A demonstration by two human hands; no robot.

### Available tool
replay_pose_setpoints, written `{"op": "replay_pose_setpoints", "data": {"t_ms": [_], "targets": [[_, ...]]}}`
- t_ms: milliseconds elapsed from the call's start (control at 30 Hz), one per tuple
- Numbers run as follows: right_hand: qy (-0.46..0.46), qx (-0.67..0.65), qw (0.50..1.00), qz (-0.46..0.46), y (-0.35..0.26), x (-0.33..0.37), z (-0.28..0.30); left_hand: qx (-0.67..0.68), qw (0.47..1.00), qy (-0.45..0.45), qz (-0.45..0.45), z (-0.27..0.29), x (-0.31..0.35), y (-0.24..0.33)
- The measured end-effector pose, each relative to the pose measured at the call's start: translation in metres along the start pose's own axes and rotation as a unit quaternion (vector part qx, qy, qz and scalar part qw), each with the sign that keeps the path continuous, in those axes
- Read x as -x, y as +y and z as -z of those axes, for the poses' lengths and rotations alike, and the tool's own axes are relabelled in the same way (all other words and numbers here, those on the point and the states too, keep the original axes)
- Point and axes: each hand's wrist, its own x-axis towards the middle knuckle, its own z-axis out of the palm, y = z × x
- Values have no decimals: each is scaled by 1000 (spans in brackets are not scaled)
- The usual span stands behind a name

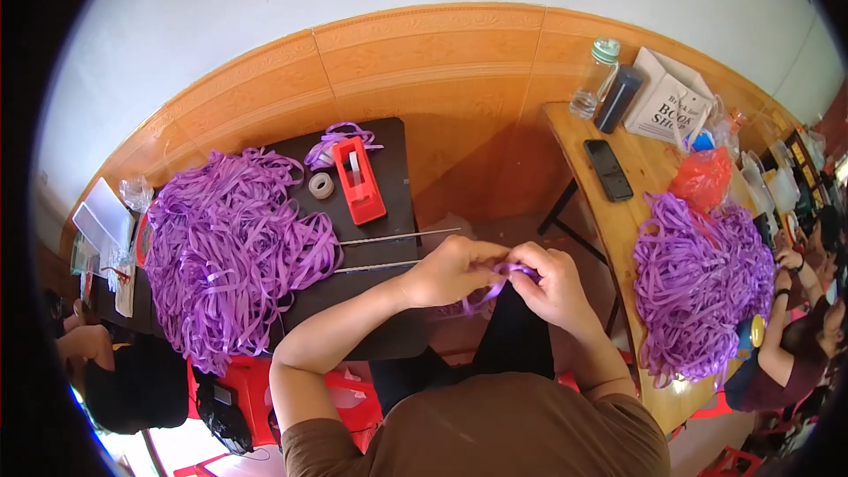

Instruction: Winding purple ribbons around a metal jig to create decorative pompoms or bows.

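My left hand [452, 268] and my right hand [552, 283] meet above my lap, both pinching one strip of purple ribbon [500, 279] that loops between the fingers and hangs down a little. A big heap of purple ribbon strips [231, 243] lies on the dark table [389, 212] to my left. Two thin metal rods [397, 235] rest on that table near my left hand, pointing toward it. A red tape dispenser [360, 178] and a roll of tape [321, 185] stand behind them.
A wooden table [618, 221] at right carries a second purple ribbon heap [698, 287], a black phone [608, 170], a clear bottle [594, 79], a dark flask and bags. Another person [795, 344] sits at far right, and one more at lower left. Red plastic stools stand below.
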Motion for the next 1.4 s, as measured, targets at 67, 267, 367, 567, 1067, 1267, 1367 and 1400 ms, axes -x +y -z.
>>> {"op": "replay_pose_setpoints", "data": {"t_ms": [67, 267, 367, 567, 1067, 1267, 1367, 1400], "targets": [[17, -63, 998, 9, -1, 1, -3, -6, 1000, 9, 25, 3, 3, -4], [6, -131, 991, -1, 0, -5, -2, 75, 992, -26, 96, 12, 18, -10], [15, -185, 982, 26, 3, -6, -12, 136, 987, -5, 90, 4, 20, -16], [-24, -225, 973, -40, -1, -5, -17, 211, 967, -13, 142, 3, 20, -13], [94, 88, 985, 112, 11, -3, -22, 150, 971, 31, 182, 15, 30, -30], [149, 94, 975, 139, 19, -4, -33, 234, 945, -65, 220, 23, 33, -26], [162, 19, 980, 115, 37, 0, -49, 297, 942, -27, 154, 25, 37, -30], [170, -33, 981, 86, 44, 3, -56, 298, 942, -28, 154, 26, 38, -27]]}}
